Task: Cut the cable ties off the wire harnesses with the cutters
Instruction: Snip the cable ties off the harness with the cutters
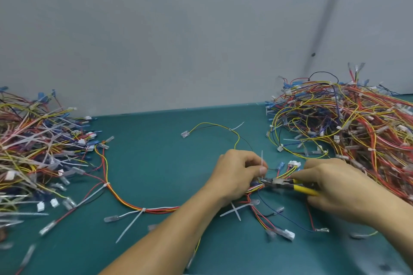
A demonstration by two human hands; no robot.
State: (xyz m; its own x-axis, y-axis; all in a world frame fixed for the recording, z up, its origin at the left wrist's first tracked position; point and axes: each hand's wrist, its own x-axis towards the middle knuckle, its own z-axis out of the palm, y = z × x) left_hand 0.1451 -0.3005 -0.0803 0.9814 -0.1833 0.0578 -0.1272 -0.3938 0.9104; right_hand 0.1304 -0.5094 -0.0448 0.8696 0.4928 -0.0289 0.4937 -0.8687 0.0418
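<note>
Two bare forearms reach in from the bottom edge over the green table (156, 152). The left hand (237, 174) has its fingers curled, and thumb and forefinger pinch the upright white tail of a cable tie (262, 159). The right hand (335, 185) is wrapped round the yellow handles of the cutters (304, 189), whose dark nose lies against the bundled wires just below that tie; whether the blades are closed cannot be told. The wire harness (161, 209) being worked on trails from the hands leftward across the table in a curve, with two more white ties (143, 210) on it. Two loose ties (234, 210) lie crossed just beside the left wrist. A heap of harnesses (33, 152) sits far left, and a bigger heap (346, 129) far right.
</note>
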